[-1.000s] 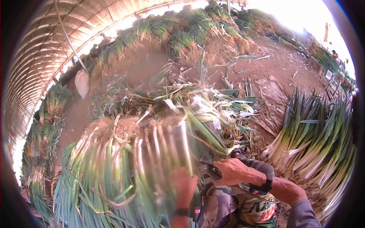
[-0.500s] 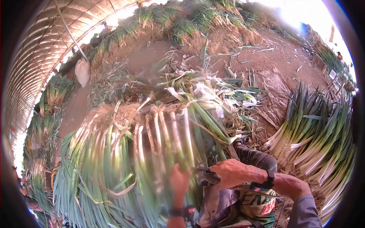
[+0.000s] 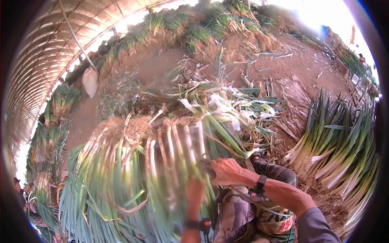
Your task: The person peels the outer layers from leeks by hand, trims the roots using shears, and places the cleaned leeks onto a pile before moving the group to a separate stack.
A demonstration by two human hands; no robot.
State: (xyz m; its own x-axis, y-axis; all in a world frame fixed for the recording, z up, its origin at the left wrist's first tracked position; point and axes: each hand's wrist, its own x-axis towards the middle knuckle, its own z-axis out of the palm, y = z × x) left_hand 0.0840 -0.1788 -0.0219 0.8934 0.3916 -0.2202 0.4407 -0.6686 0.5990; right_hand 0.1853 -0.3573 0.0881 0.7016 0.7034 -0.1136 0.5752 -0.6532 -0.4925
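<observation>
A big bundle of leeks [image 3: 133, 170] lies across my lap, white stalks and brown roots pointing away, green leaves toward me. My left hand [image 3: 195, 193] is blurred and wraps around a few stalks at the bundle's right side. My right hand [image 3: 225, 170], with a dark band on its wrist, is closed on a small dark tool [image 3: 206, 165] pressed against the same stalks. What kind of tool it is cannot be made out.
A heap of stripped leaves and trimmings [image 3: 227, 109] lies ahead. Cleaned leeks [image 3: 340, 141] are stacked at the right. More leek piles [image 3: 194, 24] line the far side of the bare earth floor [image 3: 296, 69]. A white sack [image 3: 90, 81] hangs at left under the arched roof.
My right hand has moved up and left along the stalks with the dark tool. The left hand has stayed on the bundle, shifting slightly.
</observation>
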